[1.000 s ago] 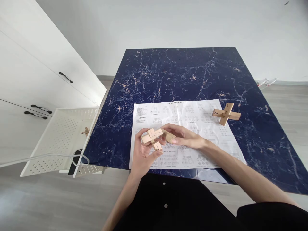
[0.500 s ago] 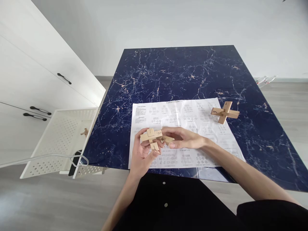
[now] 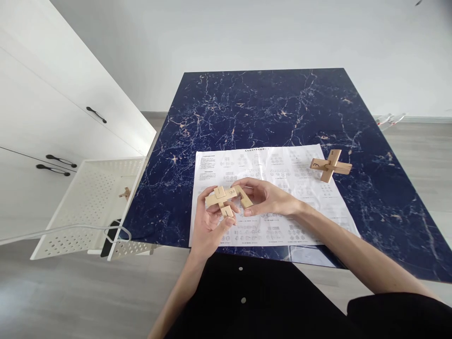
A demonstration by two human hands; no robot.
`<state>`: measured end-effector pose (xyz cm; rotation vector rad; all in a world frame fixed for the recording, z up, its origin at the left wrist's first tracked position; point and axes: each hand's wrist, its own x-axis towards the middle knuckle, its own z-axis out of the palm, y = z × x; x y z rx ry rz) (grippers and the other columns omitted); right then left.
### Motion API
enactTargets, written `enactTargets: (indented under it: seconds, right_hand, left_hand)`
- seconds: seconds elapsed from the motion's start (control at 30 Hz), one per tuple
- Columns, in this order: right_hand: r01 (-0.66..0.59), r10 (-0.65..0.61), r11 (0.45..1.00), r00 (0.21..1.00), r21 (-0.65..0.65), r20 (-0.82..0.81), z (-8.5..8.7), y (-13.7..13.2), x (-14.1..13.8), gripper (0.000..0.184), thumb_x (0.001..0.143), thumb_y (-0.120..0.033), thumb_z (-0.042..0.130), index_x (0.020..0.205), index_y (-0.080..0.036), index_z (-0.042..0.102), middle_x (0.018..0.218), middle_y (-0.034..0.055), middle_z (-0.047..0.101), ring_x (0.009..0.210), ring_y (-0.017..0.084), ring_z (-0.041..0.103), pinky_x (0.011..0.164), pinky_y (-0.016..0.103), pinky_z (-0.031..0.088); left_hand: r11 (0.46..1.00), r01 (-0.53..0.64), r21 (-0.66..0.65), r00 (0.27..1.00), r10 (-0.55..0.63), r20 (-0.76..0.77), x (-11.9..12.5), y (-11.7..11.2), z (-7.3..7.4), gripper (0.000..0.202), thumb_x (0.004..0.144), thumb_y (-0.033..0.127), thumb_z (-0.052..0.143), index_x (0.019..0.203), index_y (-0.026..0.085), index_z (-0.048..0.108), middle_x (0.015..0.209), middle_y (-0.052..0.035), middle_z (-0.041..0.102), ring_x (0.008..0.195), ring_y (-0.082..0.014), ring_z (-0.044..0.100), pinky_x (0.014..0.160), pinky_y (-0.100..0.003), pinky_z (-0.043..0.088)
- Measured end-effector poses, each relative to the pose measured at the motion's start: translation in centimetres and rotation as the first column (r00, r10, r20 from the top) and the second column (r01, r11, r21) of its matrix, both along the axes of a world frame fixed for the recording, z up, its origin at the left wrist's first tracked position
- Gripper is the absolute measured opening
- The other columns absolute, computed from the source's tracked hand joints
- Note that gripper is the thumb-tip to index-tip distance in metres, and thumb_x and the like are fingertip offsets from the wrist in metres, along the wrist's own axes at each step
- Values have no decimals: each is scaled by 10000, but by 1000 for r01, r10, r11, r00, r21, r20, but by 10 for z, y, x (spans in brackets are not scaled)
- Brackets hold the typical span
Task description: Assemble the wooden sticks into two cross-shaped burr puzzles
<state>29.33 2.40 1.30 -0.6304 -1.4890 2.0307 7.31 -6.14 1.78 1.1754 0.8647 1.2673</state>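
Note:
My left hand (image 3: 208, 230) is closed on a cluster of interlocked wooden puzzle pieces (image 3: 221, 197), its thumb at the near end. Small dark marks show on the light wood. My right hand (image 3: 270, 197) pinches a single notched wooden puzzle piece (image 3: 244, 197) between thumb and fingers. That piece stands tilted at the right end of the cluster; whether the two touch I cannot tell. Under both hands lies a white printed instruction sheet (image 3: 208, 167) with rows of small diagrams.
A cross-shaped wooden puzzle (image 3: 331, 165) rests over the sheet's right edge on the blue marbled table (image 3: 240, 108). At left, a white perforated basket (image 3: 70, 226) holds a small wooden piece (image 3: 125, 193) and a black item (image 3: 111, 238). White cabinets (image 3: 52, 94) stand beyond it.
My right hand has turned its notched piece more upright, so its long side and notch now show. The cluster in my left hand has barely shifted.

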Motion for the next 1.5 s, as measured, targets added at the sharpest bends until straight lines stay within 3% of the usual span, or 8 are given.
enactTargets:
  seconds: [0.17,0.47,0.6,0.73,0.87,1.03,1.17,1.5]
  right_hand:
    - [24,-26,998,999,-61,-32,-5,1,1,623,817,-247,952,1342,-252,615,1190,57,716,1045,207,714,891,396,632]
    - [-33,32,999,999,-20,-41,8,-4,-3,476,1021,-550,718,1359,-216,678,1321,129,705,1201,276,672,1122,541,495]
    - [6,-8,999,998,-35,-54,8,-3,-2,540,977,-628,737,1310,-203,727,1113,83,671,1000,226,599,1008,455,492]
    - [-41,27,993,992,-113,-123,3,0,2,530,929,-585,811,1275,-190,736,895,3,545,812,169,470,835,364,439]
    - [-126,90,977,975,-172,-204,0,1,3,535,870,-441,908,1300,-195,705,979,21,612,885,168,535,841,349,450]
    - [-182,134,959,967,-217,-218,-3,1,3,580,841,-282,948,1338,-198,660,1113,54,705,943,165,635,871,344,496]
    - [-210,170,956,966,-206,-196,-2,1,1,523,880,-378,919,1299,-179,677,1100,59,720,937,160,666,883,339,517]
    - [-126,123,971,992,-202,-29,4,-3,-2,668,839,-610,889,1277,-138,710,1199,148,762,1103,273,711,1072,504,495]
  left_hand:
    - [1000,-4,24,1000,4,-7,0,1,-2,587,984,400,800,1437,293,441,967,-16,748,733,-128,653,737,-284,572]
    - [999,-25,27,1000,25,10,2,2,-1,575,988,349,795,1439,294,443,1001,-29,764,758,-153,713,681,-286,620]
    - [998,-69,-8,997,69,-25,0,0,-6,632,934,339,856,1447,307,488,995,-20,764,820,-183,756,807,-357,654]
    - [982,-187,-1,981,187,-48,-1,-1,-10,704,835,452,934,1428,321,577,1261,-72,712,1058,-236,746,956,-415,645]
    - [978,-211,9,976,211,-51,-1,-1,-13,737,777,504,964,1402,337,611,1364,-80,653,1209,-275,687,970,-412,642]
    - [987,-157,26,987,158,-38,-1,0,-13,742,790,394,972,1419,341,582,1273,-62,683,1057,-230,734,903,-377,656]
    - [990,-135,31,987,137,-79,0,-1,-12,731,821,298,949,1443,330,566,1201,-54,716,965,-212,753,899,-390,655]
    - [977,-205,62,934,215,-286,7,-5,-4,699,799,302,957,1412,299,621,1350,-73,711,1211,-280,727,1029,-421,635]
